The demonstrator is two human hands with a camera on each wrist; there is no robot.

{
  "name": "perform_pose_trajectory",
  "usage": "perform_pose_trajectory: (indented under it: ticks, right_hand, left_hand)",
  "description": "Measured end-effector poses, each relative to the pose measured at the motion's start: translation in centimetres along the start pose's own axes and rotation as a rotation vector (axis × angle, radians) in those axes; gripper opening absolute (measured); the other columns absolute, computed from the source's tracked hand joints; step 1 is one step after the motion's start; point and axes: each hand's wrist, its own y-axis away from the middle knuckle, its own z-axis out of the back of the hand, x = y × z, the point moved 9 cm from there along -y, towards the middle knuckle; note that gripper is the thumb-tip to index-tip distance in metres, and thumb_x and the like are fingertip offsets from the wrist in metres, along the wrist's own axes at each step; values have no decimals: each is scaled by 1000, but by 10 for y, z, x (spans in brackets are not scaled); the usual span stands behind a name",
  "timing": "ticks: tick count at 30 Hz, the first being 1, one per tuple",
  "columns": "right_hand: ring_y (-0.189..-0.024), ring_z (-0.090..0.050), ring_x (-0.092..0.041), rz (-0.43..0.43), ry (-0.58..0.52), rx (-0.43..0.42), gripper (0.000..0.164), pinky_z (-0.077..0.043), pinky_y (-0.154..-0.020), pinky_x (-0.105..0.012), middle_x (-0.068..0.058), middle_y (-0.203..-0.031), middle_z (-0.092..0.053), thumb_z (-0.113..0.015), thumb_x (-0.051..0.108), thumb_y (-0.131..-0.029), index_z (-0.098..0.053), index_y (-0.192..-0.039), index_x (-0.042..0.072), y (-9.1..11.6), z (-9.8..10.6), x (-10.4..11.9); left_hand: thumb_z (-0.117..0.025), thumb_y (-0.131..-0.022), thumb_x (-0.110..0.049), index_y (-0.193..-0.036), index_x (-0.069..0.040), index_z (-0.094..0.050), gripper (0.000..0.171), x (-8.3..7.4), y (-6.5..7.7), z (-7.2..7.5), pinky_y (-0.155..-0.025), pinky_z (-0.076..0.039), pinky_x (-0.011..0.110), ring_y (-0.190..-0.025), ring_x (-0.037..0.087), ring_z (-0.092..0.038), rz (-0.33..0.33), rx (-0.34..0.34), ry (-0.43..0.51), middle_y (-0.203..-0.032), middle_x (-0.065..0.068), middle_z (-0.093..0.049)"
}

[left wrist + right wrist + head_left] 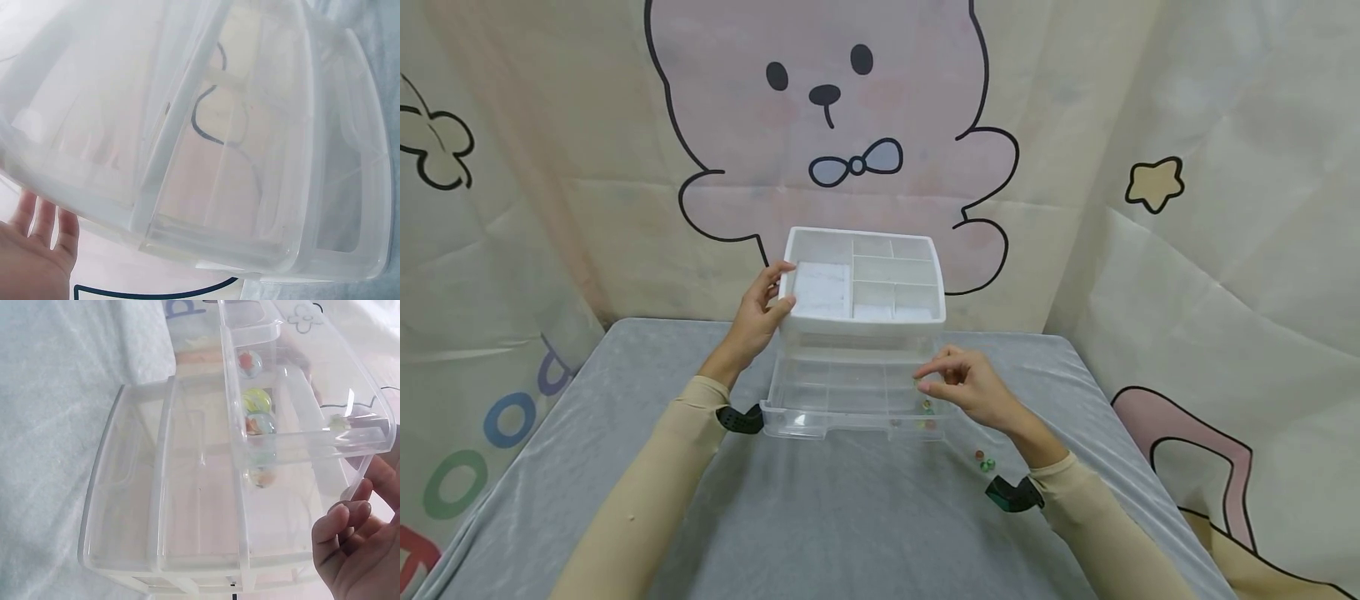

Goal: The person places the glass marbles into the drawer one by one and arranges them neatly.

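A plastic drawer box (861,325) with a white compartmented top stands on the table. Its clear, divided bottom drawer (808,425) is pulled out. My left hand (756,321) rests against the left side of the top, its fingertips at the rim; the left wrist view shows those fingers (42,222) fairly straight. Over the drawer's right end, my right hand (973,387) pinches a small greenish marble (917,382) between thumb and fingertips. Several glass marbles, one yellow-green marble (256,400) among them, show through the drawer's clear wall.
Loose marbles (987,465) lie on the grey cloth-covered table (850,517), right of the drawer and near my right wrist. Behind the table hangs a printed backdrop (1060,208). Black straps (741,419) circle both wrists.
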Motion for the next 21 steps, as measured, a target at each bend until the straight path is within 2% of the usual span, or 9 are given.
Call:
perform_pose_trajectory:
  ticks: [5, 15, 21]
  right_hand:
    - [-62, -35, -17, 7, -48, 15, 20, -34, -58, -25, -4, -81, -51, -70, 6, -93, -74, -107, -7, 1, 1, 1]
    - [-58, -34, -13, 27, -147, -3, 18, -36, -55, -28, 3, -88, -58, -62, 0, -97, -70, -111, -6, 8, 14, -4]
    - [-68, -46, -6, -21, -149, -45, 20, -43, -62, -25, 9, -95, -66, -61, 2, -98, -68, -113, -9, 12, 27, -9]
  left_hand:
    - [-50, -102, -8, -150, -11, -38, 49, 0, 0, 0, -83, -46, 21, -115, 16, -49, -4, -2, 15, -146, 15, -39]
    - [-50, -102, -9, -150, -11, -38, 49, 3, 1, -1, -82, -46, 21, -112, 13, -49, -4, 2, 5, -146, 17, -39]
    - [-50, -102, -8, -150, -10, -38, 49, 2, -1, 0, -83, -46, 21, -115, 17, -49, -20, 2, 15, -148, 17, -38]
